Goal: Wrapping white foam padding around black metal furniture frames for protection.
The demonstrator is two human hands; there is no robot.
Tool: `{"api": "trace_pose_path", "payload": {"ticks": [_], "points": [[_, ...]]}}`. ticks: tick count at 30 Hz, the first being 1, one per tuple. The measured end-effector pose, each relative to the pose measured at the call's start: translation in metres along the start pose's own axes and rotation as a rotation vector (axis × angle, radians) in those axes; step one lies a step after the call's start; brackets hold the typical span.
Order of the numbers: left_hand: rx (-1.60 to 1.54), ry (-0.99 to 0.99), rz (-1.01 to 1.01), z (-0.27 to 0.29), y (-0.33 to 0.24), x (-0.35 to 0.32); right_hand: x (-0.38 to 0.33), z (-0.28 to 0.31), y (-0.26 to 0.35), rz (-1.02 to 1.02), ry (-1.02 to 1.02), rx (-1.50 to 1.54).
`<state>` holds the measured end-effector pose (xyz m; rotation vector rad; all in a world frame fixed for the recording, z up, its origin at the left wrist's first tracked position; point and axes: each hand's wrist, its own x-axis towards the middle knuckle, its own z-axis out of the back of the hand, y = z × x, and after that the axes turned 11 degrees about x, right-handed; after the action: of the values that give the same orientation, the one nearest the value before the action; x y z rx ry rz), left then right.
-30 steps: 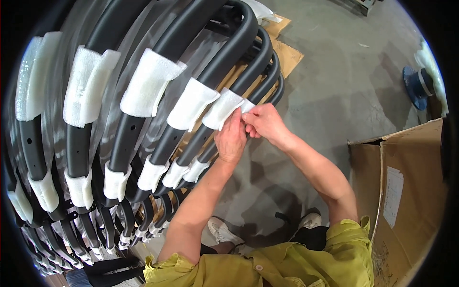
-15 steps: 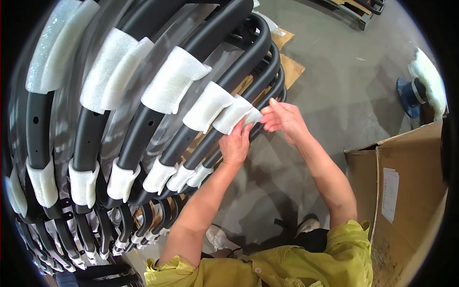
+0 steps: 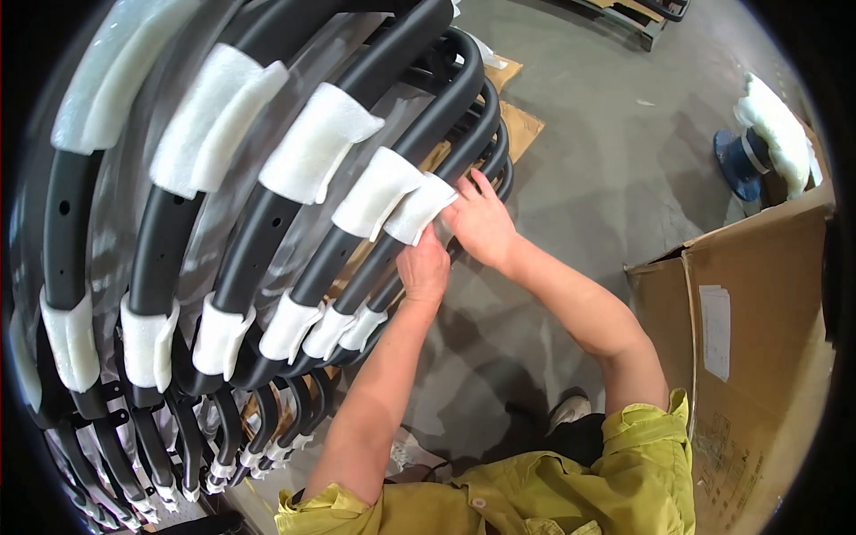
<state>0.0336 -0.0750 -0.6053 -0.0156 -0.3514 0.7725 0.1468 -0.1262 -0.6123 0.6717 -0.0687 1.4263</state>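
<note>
White foam sleeve [image 3: 419,209] sits around a black tube [image 3: 369,271], both hands at it. Left hand [image 3: 423,266]: fingers curled at its lower edge, grip hidden. Right hand [image 3: 480,218]: fingers partly spread by its right edge, hold can't tell. Neighbouring tubes [image 3: 250,254] look done, wrapped high and low; rightmost upper wrap hidden, probably what's left.

Box [image 3: 771,285]: brown cardboard.
Papers [image 3: 715,332]: white, on the box's side, near its vertical corner edge.
Spool [image 3: 733,169]: blue, round-flanged, beyond the box's far edge.
Floor [image 3: 597,152]: grey.
Cardboard [image 3: 524,132]: brown sheet, low.
</note>
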Motion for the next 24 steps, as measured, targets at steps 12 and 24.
{"api": "trace_pose_path", "payload": {"ticks": [12, 24], "points": [[-0.293, -0.031, -0.129, -0.057, 0.066, -0.014, -0.01, 0.112, 0.082, -0.112, -0.086, 0.506], [-0.148, 0.208, -0.106, 0.003, 0.015, 0.0, -0.028, 0.429, 0.049, -0.671, -0.142, -0.398]]}}
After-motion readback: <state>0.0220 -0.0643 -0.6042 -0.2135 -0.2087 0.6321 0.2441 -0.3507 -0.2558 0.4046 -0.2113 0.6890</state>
